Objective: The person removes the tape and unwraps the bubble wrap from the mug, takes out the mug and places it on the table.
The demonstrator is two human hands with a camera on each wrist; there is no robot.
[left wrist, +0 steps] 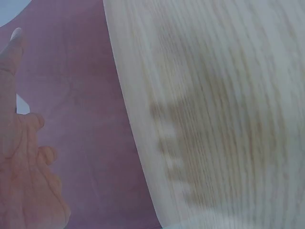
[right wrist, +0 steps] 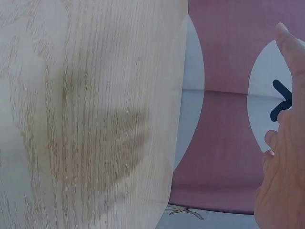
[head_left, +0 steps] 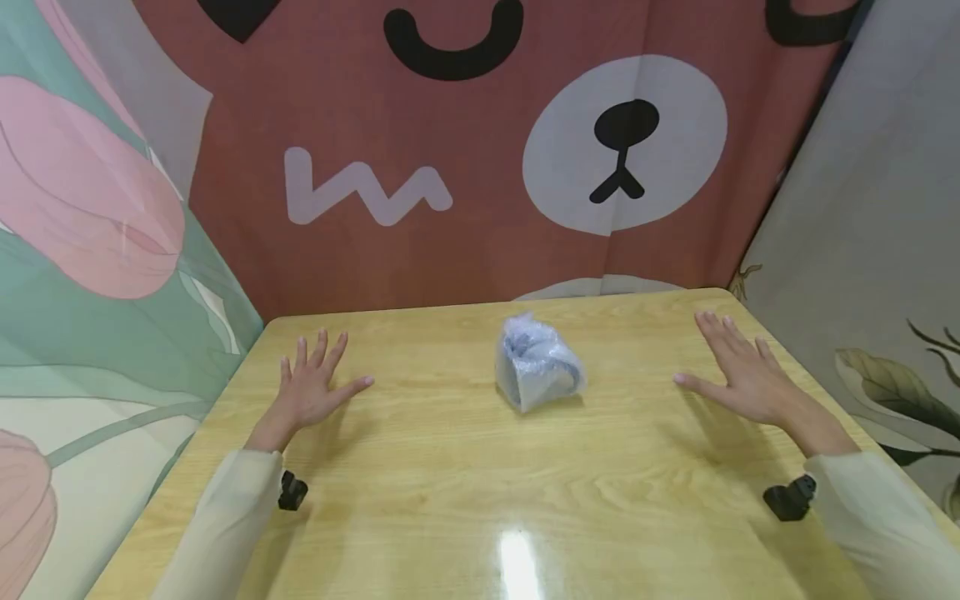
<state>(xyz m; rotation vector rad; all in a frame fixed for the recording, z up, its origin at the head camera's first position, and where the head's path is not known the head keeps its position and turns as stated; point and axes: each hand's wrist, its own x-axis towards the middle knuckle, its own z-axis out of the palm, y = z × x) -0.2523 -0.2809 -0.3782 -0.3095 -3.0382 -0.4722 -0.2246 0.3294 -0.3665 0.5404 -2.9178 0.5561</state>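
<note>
A bundle in bubble wrap (head_left: 538,363) sits on the wooden table, a little right of the middle and toward the back. What the wrap encloses is hidden. To its left, my left hand (head_left: 309,393) hovers over the table with fingers spread, holding nothing. My right hand (head_left: 750,385) hovers to the right of the bundle, its fingers straight and thumb apart, also holding nothing. Each wrist view shows its own hand at the edge, the left hand (left wrist: 28,162) and the right hand (right wrist: 286,157), above the table with shadows cast below.
The light wooden table (head_left: 420,492) has rounded back corners. Behind it hangs a red-brown curtain (head_left: 465,250) with a bear print. Patterned cloths flank it, a floral one (head_left: 97,333) at left and a grey one (head_left: 885,250) at right.
</note>
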